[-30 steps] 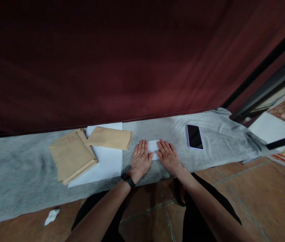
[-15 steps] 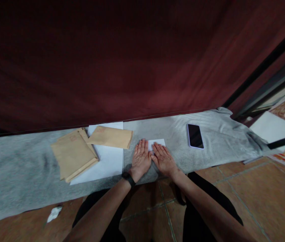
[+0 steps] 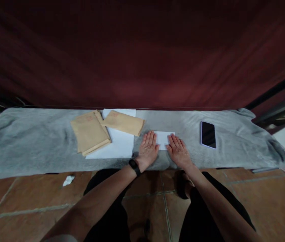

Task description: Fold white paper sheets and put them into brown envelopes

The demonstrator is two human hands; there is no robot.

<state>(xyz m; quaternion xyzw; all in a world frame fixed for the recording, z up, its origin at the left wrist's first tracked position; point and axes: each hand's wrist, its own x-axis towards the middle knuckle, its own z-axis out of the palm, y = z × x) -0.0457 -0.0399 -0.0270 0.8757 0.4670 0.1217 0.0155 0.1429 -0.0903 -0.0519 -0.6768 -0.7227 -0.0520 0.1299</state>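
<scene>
A small white folded paper [image 3: 162, 140] lies flat on the grey cloth [image 3: 177, 122]. My left hand [image 3: 148, 148] rests palm down at the paper's left edge, fingers stretched out and pointing away from me. On the paper's right edge lies my right hand [image 3: 179, 150], also flat, its fingers slightly spread. Between the two hands the middle of the paper shows. Neither hand grips anything.
Brown envelopes [image 3: 90, 132] are stacked on the left, and another brown envelope [image 3: 124, 122] lies partly over large white sheets [image 3: 119, 148]. A phone [image 3: 208, 134] is on the right. Dark red fabric [image 3: 142, 67] hangs behind. A crumpled white scrap [image 3: 68, 180] is on the tiled floor.
My hands have moved apart, from nearly touching over the paper to its two side edges, baring its middle. The camera view has turned, shifting everything on the cloth rightward in the picture.
</scene>
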